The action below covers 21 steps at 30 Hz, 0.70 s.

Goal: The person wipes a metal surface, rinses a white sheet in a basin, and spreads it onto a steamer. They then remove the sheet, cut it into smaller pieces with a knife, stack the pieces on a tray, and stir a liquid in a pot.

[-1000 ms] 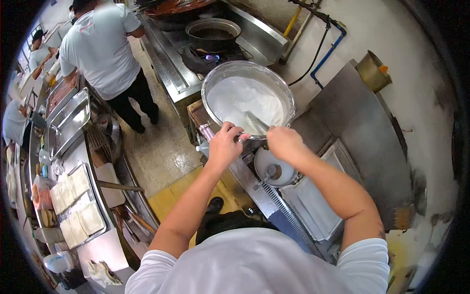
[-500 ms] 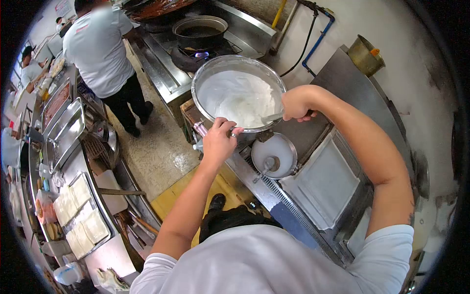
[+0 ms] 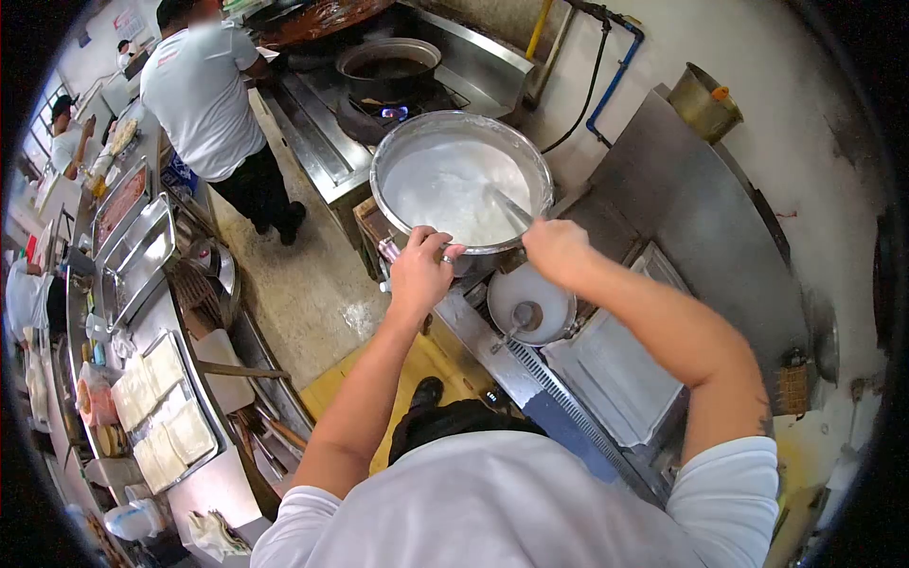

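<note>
A large metal bowl [image 3: 381,195] holds a white, creamy liquid [image 3: 445,185] with a ripple on its surface. On the bowl's near rim rests my left hand [image 3: 423,270], its fingers hooked over the edge and a ring on one of them. My right hand [image 3: 559,251] is closed round the handle of a long metal utensil [image 3: 509,206], which slants down into the liquid; its working end is submerged, so its kind does not show. Below the bowl stands a smaller pot of white liquid [image 3: 511,284] with a ladle [image 3: 524,318] in it.
A lit burner under a dark pot [image 3: 388,62] stands just beyond the bowl. To the right lies a white tray [image 3: 620,369]. At left, a counter carries metal trays [image 3: 142,251] and flat pale sheets [image 3: 166,412]. A co-worker [image 3: 204,95] stands by the stove.
My right hand has moved left and nearer to me along the rim, and the utensil now points up-left into the liquid. My left hand stays on the rim.
</note>
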Each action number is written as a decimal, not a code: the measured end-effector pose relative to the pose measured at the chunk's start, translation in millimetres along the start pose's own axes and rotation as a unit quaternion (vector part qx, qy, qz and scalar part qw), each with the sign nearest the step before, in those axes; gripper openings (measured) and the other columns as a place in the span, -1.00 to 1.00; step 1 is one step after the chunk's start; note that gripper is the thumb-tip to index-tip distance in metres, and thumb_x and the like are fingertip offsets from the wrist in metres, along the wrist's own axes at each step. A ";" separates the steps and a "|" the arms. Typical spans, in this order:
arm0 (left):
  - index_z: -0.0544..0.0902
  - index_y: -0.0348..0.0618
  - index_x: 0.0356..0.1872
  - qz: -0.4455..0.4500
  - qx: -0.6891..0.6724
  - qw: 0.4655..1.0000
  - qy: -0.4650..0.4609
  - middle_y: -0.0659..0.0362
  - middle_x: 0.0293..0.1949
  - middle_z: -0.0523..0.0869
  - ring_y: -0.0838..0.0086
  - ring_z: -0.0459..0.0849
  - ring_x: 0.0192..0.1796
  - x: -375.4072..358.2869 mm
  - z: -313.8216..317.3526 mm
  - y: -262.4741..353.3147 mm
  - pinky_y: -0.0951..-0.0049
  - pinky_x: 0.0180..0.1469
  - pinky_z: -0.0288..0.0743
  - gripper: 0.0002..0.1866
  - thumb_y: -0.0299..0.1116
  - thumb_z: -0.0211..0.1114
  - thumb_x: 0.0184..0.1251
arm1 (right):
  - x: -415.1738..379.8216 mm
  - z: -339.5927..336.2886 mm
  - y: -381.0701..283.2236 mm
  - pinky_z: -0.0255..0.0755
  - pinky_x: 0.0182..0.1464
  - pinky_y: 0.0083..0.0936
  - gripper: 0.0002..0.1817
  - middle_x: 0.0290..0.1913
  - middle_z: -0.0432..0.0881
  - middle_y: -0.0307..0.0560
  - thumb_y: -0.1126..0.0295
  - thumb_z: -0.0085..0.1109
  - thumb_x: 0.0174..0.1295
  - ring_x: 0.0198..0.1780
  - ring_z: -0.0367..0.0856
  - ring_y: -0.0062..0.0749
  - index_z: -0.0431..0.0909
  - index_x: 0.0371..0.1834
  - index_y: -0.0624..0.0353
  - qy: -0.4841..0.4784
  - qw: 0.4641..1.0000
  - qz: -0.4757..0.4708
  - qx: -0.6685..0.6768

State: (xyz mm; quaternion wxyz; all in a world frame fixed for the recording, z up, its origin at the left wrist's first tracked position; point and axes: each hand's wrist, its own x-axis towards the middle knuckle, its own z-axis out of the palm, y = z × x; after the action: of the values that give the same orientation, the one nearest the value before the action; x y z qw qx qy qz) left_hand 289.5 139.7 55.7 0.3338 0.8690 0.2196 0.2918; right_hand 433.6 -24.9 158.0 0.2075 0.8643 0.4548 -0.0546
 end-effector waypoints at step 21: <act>0.80 -0.06 -0.14 -0.043 0.037 0.998 -0.017 0.16 0.01 0.71 0.16 0.74 0.01 -1.2 2.3 12.3 0.22 0.04 0.60 -0.71 -0.08 0.39 0.35 | 3.3 -6.0 24.7 0.18 -0.69 -0.43 -0.68 -0.59 0.51 -0.18 0.29 0.11 0.48 -0.70 0.41 -0.52 0.58 -0.38 0.31 -0.153 0.789 0.090 0.588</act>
State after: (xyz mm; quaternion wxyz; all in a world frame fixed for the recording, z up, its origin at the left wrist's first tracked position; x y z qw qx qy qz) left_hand 292.4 129.6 62.5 0.3173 0.8756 0.2611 0.2538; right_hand 454.9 -32.3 170.1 -0.2700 0.8365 0.2176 -0.4242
